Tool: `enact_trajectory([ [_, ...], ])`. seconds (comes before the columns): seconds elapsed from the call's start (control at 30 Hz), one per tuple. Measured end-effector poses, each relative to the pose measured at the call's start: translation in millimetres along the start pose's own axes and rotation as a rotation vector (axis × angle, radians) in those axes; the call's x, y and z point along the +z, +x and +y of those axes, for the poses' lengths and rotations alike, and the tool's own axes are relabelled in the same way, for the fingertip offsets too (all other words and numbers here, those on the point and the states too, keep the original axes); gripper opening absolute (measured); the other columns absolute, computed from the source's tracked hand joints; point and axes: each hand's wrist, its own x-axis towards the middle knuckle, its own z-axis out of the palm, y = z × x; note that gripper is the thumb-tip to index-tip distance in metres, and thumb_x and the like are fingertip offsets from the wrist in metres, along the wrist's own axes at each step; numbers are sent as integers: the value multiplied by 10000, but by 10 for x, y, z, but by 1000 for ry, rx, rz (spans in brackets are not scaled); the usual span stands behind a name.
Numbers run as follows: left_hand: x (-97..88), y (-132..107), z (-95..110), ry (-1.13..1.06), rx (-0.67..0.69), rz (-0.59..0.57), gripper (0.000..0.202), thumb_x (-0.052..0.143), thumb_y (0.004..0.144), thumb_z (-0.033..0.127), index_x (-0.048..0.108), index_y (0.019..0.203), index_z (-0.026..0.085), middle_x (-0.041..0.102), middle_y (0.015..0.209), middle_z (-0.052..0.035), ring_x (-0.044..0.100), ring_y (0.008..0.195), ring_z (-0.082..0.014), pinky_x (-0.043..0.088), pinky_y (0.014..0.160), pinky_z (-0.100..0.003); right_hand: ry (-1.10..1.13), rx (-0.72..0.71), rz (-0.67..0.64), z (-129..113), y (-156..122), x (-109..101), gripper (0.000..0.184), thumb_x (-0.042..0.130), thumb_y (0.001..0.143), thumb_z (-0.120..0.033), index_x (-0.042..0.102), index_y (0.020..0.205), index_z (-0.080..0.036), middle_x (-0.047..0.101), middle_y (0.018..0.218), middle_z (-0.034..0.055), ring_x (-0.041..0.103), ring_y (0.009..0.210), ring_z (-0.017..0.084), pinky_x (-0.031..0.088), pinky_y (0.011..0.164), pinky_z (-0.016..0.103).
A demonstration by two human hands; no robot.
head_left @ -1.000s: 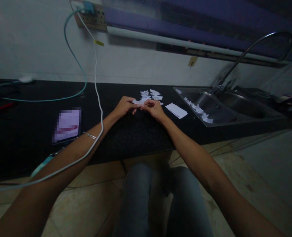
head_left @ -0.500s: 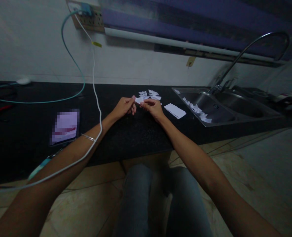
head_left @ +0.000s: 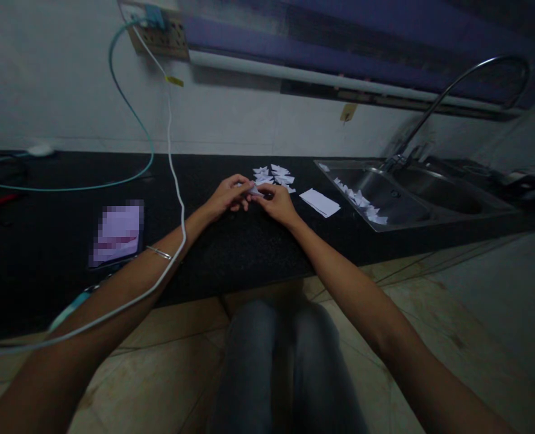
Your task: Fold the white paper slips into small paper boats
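Note:
Between my two hands is a small folded piece of white paper [head_left: 255,190], held just above the black counter. My left hand [head_left: 229,194] pinches its left side, fingers curled. From the right, my right hand [head_left: 277,202] grips the other side between thumb and fingers. Part of the paper is hidden by the fingertips. Right behind the hands lie several folded white paper pieces [head_left: 282,173] in two rows. A stack of flat white paper slips [head_left: 320,202] rests to the right of my right hand.
More folded papers [head_left: 360,200] line the left rim of the steel sink [head_left: 425,205], under a curved faucet [head_left: 452,84]. A phone [head_left: 117,234] lies on the counter [head_left: 231,253] at left. A white cable [head_left: 177,181] crosses over my left forearm; a teal cable [head_left: 132,108] hangs behind.
The paper, flatter and wider before, now looks smaller and tilted up between the fingers. Both hands have drawn closer together around it.

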Motion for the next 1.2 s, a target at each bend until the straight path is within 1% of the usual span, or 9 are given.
enact_trajectory([
  [0.13, -17, -13, 7, 92, 21, -15, 301, 664, 862, 462, 582, 988, 200, 647, 676, -1, 589, 479, -77, 287, 387, -169, 23, 5, 1, -25, -2, 4, 167, 707, 813, -319, 732, 899, -179, 737, 909, 47, 622, 794, 171, 472, 751, 315],
  [0.2, -48, -13, 7, 121, 34, -7, 309, 641, 878, 482, 594, 1018, 211, 635, 659, 4, 578, 480, -77, 298, 396, -170, 112, 28, 6, -32, 6, 2, 234, 752, 770, -344, 716, 941, -188, 729, 957, 51, 634, 853, 184, 488, 789, 328],
  [0.3, -116, -13, 12, 174, 37, 13, 330, 634, 879, 500, 615, 1027, 206, 623, 647, 4, 568, 486, -80, 320, 408, -173, 293, 139, -17, -7, 31, -17, 315, 752, 760, -396, 679, 1002, -207, 705, 963, 44, 642, 883, 189, 512, 781, 327],
  [0.43, -184, -34, 33, 222, 48, 6, 340, 620, 883, 510, 639, 993, 189, 636, 665, -13, 574, 507, -84, 337, 424, -177, 438, 292, -43, 48, 50, -54, 211, 652, 836, -396, 666, 920, -203, 668, 803, 27, 628, 736, 154, 510, 666, 293],
  [0.57, -187, -56, 54, 203, 49, -52, 365, 627, 876, 528, 658, 968, 176, 651, 695, -25, 569, 526, -74, 335, 432, -167, 431, 267, -96, 33, 24, -78, 221, 716, 785, -375, 673, 878, -179, 699, 818, 45, 615, 688, 134, 498, 664, 291],
  [0.73, -186, -48, 55, 197, 50, -50, 395, 632, 868, 546, 686, 900, 156, 616, 625, -10, 519, 483, -62, 317, 416, -159, 421, 271, -93, 35, -5, -91, 253, 764, 733, -382, 686, 863, -179, 690, 777, 30, 613, 692, 136, 489, 674, 294],
  [0.83, -190, -50, 58, 194, 55, -43, 401, 638, 860, 547, 692, 918, 154, 614, 610, -8, 511, 471, -62, 323, 415, -156, 422, 263, -106, 68, 0, -94, 253, 767, 727, -380, 697, 866, -180, 685, 779, 26, 612, 697, 136, 484, 672, 290],
  [1.03, -196, -67, 71, 204, 41, -19, 399, 654, 846, 539, 694, 963, 160, 646, 669, -23, 553, 512, -69, 350, 429, -151, 426, 246, -110, 80, 4, -93, 258, 767, 734, -399, 703, 867, -186, 687, 811, 33, 613, 720, 140, 483, 673, 291],
  [1.2, -206, -74, 70, 187, 18, -45, 369, 681, 832, 514, 697, 980, 176, 641, 676, -21, 574, 536, -78, 363, 446, -160, 415, 267, -92, 77, -4, -96, 279, 764, 735, -420, 699, 879, -190, 676, 796, 25, 584, 690, 129, 463, 636, 280],
])
